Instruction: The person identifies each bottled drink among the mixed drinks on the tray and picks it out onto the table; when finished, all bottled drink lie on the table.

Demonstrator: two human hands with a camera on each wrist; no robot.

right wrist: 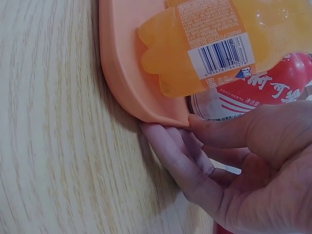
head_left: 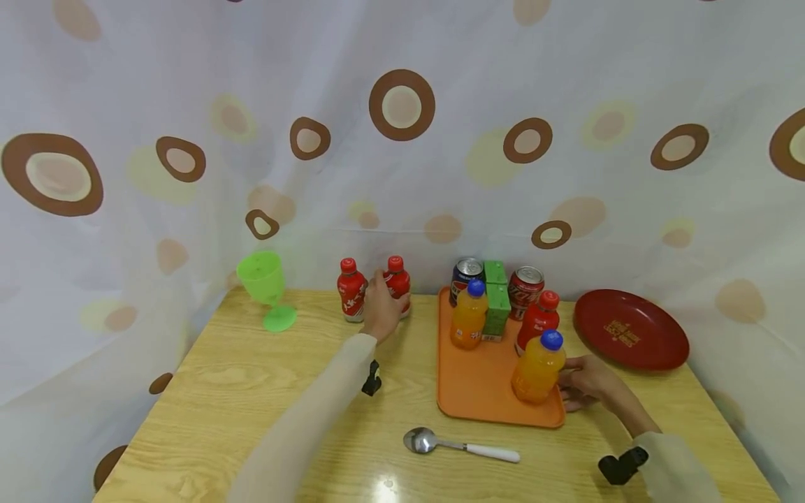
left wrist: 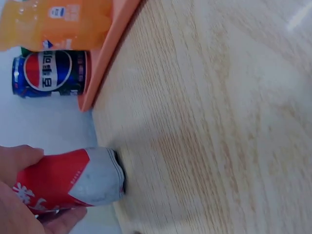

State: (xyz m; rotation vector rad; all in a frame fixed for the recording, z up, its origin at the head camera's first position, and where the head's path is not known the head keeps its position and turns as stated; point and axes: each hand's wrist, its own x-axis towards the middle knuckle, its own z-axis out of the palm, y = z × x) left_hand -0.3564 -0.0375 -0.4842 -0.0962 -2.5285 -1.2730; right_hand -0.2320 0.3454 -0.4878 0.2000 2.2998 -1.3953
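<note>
My left hand (head_left: 383, 307) grips a red bottle (head_left: 397, 279) near the back of the table; in the left wrist view thumb and fingers wrap its red part (left wrist: 53, 178). Another red bottle (head_left: 351, 290) stands just left of it. My right hand (head_left: 588, 383) pinches the right edge of the orange tray (head_left: 484, 398), thumb on the rim (right wrist: 165, 119) and fingers beneath. On the tray stand two orange drink bottles (head_left: 468, 318) (head_left: 538, 370), a red bottle (head_left: 537, 321), green cartons (head_left: 497, 307), a dark blue can (head_left: 466, 276) and a red can (head_left: 525, 290).
A green goblet (head_left: 263, 279) stands at the back left. To the tray's right lies a dark red oval plate (head_left: 631, 332). A spoon with a white handle (head_left: 492, 453) lies in front of the tray. A patterned curtain (head_left: 402, 181) hangs behind the table.
</note>
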